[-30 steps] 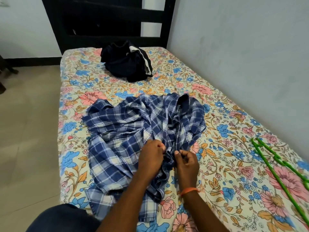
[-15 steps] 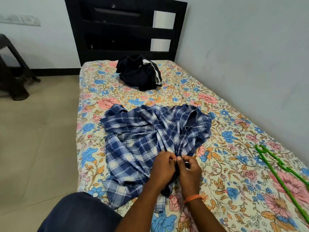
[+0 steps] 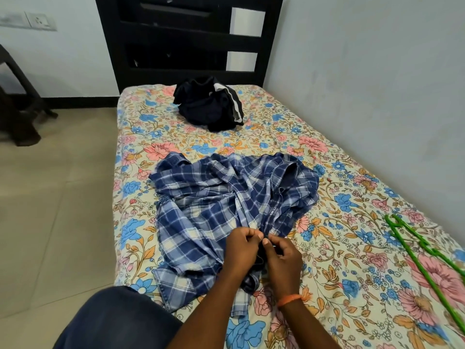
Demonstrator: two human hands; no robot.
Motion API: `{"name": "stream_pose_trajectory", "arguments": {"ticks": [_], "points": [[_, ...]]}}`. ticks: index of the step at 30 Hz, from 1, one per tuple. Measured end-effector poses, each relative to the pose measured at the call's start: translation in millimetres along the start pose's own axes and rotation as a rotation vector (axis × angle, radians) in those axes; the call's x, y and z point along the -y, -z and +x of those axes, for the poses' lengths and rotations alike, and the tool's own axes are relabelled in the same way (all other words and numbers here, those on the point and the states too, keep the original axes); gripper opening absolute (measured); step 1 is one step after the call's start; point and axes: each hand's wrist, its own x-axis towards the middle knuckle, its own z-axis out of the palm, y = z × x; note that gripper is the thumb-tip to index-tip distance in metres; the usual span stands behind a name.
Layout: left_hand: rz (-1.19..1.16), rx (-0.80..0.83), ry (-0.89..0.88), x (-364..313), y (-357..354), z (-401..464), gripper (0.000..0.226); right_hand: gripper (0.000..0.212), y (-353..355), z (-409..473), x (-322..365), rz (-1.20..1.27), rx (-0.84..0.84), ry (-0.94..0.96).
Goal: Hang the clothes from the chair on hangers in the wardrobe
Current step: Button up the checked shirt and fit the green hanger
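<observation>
A blue and white checked shirt (image 3: 214, 210) lies crumpled on the floral bed sheet (image 3: 327, 273). My left hand (image 3: 241, 250) and my right hand (image 3: 281, 255) meet at its front edge, thumbs and fingers pinching the cloth close together. An orange band sits on my right wrist. A dark garment with a white stripe (image 3: 208, 107) is heaped near the head of the bed. Green plastic hangers (image 3: 425, 255) lie on the sheet at the right.
The bed runs along the wall on the right, with a black headboard (image 3: 176, 39) at its far end. A dark plastic chair (image 3: 17, 107) stands at the left on the tiled floor (image 3: 55, 210). My knee in dark trousers (image 3: 113, 321) is at the bottom.
My hands came together on the shirt's front edge and stay pinching it. The view tilted up, showing more headboard and the chair.
</observation>
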Motion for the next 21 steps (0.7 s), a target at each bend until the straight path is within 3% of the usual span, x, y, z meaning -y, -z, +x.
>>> {"name": "stream_pose_trajectory", "arguments": {"ticks": [8, 14, 21], "points": [[0.044, -0.050, -0.018, -3.2, -0.7, -1.4, 0.021, 0.012, 7.6, 5.5, 3.3, 0.207, 0.046, -0.214], [-0.010, 0.017, 0.008, -6.0, 4.0, -1.4, 0.015, 0.010, 14.1, 17.0, 7.6, 0.132, 0.108, -0.235], [0.023, 0.026, -0.016, -6.9, 0.3, -6.3, 0.011, 0.005, 9.0, 14.5, 9.2, 0.002, 0.062, -0.188]]}}
